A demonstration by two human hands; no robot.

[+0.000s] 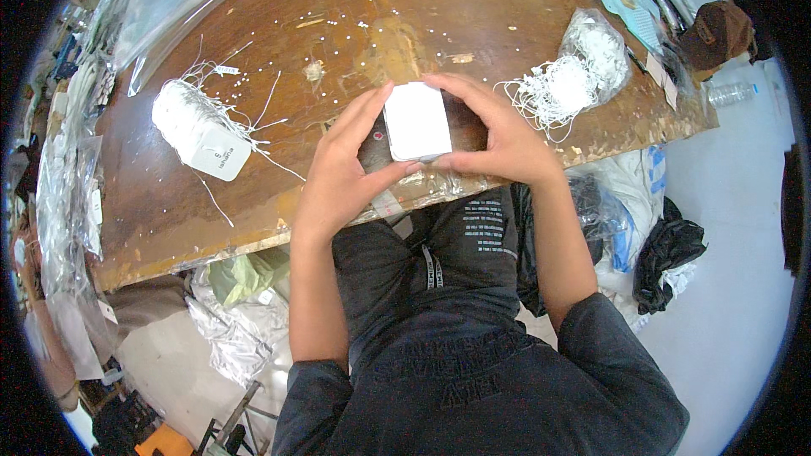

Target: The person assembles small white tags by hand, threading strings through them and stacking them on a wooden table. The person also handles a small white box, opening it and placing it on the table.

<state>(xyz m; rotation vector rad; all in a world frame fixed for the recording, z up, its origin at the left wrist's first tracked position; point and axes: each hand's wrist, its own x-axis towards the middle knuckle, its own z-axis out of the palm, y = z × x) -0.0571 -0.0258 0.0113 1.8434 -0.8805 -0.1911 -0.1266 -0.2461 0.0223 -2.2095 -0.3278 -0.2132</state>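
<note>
You hold the white stack of cards point(418, 121) between both hands, over the near edge of the wooden table point(507, 0). Your left hand point(340, 156) grips its left side, thumb at the near edge and fingers at the far corner; your right hand point(504, 131) closes on its right side the same way. To the left lies a bundle of tags point(221, 154) with loose strings; to the right, a tangle of white string point(557, 91) beside a clear plastic bag point(601, 38).
</note>
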